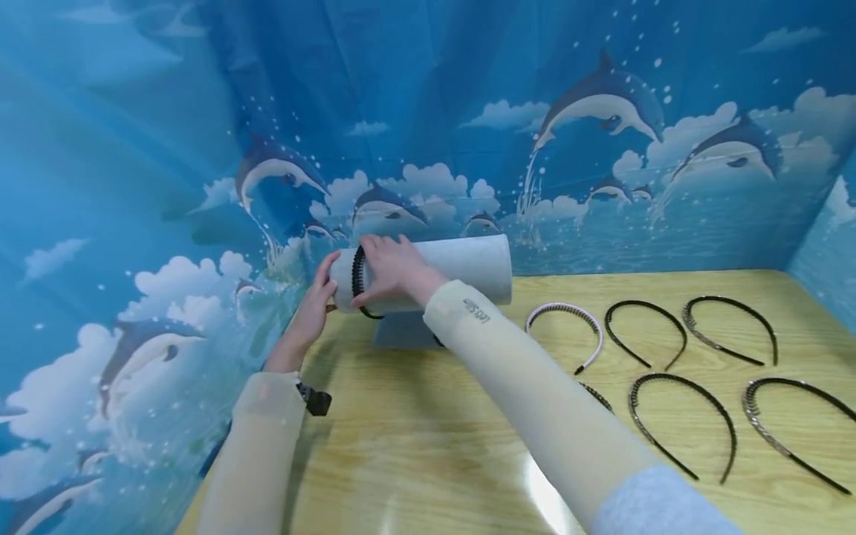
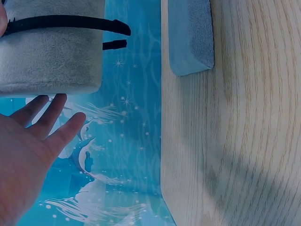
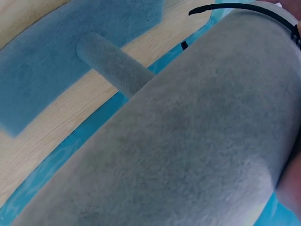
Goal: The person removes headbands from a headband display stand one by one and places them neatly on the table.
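A grey plush-covered cylinder (image 1: 468, 261) lies level on a stand whose grey base (image 1: 404, 333) rests on the table. Around the cylinder's left part sits a black toothed headband (image 1: 358, 272), its two tips (image 2: 121, 27) sticking out below in the left wrist view. My right hand (image 1: 394, 269) holds this headband from above, fingers over the top and thumb on the near side. At the cylinder's left end is my left hand (image 1: 309, 312), its fairly straight fingers (image 2: 63, 134) touching the end face. In the right wrist view the cylinder hides most of the right hand.
To the right on the wooden table (image 1: 401, 446) lie several headbands: a pale pink one (image 1: 565, 306), dark ones such as the thin black band (image 1: 645, 303), and one partly hidden by my right forearm. A dolphin-print curtain (image 1: 428, 111) stands behind and at the left.
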Demonstrator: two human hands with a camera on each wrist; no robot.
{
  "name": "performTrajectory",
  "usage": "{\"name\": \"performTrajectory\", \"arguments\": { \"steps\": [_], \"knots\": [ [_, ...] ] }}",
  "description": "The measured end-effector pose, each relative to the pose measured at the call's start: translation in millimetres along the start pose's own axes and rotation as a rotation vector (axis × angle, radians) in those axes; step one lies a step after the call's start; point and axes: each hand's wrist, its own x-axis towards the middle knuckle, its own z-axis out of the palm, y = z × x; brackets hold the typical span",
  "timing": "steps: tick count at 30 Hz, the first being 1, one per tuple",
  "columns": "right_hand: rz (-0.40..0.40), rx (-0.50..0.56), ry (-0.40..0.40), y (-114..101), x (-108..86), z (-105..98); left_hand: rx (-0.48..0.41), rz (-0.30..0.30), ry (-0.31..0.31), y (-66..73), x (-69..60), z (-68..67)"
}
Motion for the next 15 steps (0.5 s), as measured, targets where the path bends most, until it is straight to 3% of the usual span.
{"name": "performTrajectory", "arguments": {
  "steps": [4,15],
  "knots": [
    [-0.01,0.011,0.019,7.0,-3.5,0.9,0.015,0.015,0.014,-12.4,3.7,-0.3],
    [-0.009,0.112,0.035,31.4,-18.5,-2.6,-0.009,-0.017,0.01,-9.3,5.6,0.6]
  ]
}}
